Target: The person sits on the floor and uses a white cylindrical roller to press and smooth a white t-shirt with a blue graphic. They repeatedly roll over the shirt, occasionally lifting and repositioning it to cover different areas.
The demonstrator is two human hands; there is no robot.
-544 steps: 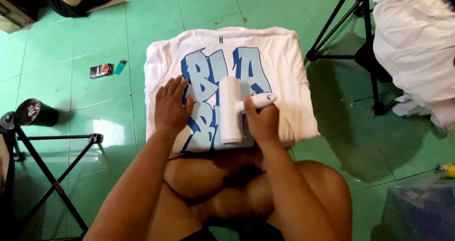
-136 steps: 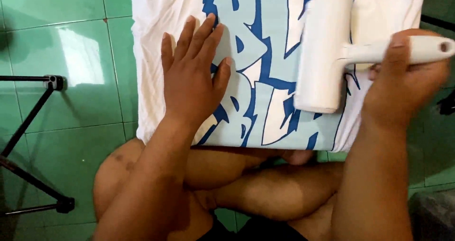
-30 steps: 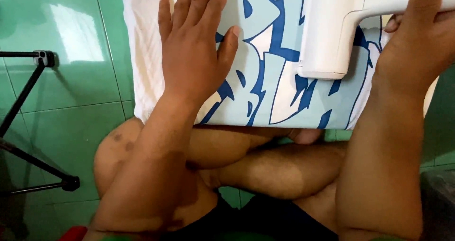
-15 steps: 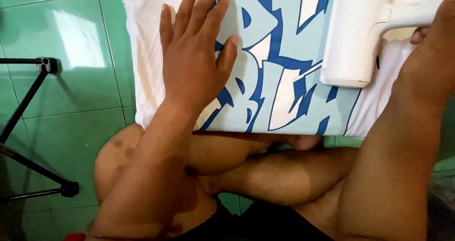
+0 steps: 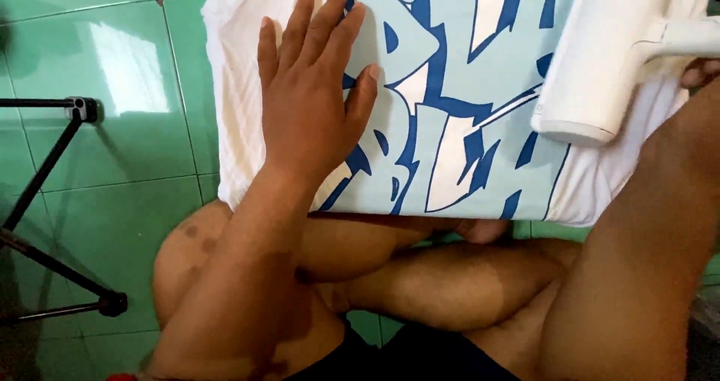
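Since half a second earlier, the white lint roller point(image 5: 600, 58) had shifted slightly lower and to the right across the shirt, while the left hand point(image 5: 311, 107) remained in nearly the same place. Head view, looking down at a person seated cross-legged on a green tiled floor point(image 5: 112, 186).

Left hand: laid flat, palm down, fingers spread and extended, pressing the white T-shirt point(image 5: 232, 126) near its left edge; the fingertips overlapped the edge of the printed graphic point(image 5: 450, 148).

Right hand point(image 5: 701, 73): only a small part of it was visible at the right frame edge, beside the roller's white handle point(image 5: 686, 37); the grip itself lay out of frame, so whether it closed around the handle could not be told. The right forearm crossed the lower right of the picture.

Lint roller: a white cylinder, tilted, its lower end over the right part of the graphic, near the shirt's hem.

T-shirt: folded or laid flat on the floor directly in front of the crossed legs point(image 5: 420, 276), its near hem touching them. The graphic was a large rectangular panel of pale blue carrying block lettering in white with dark blue outlines.

Left margin: black tripod legs point(image 5: 52, 163) stood on the tiles, well apart from the shirt.
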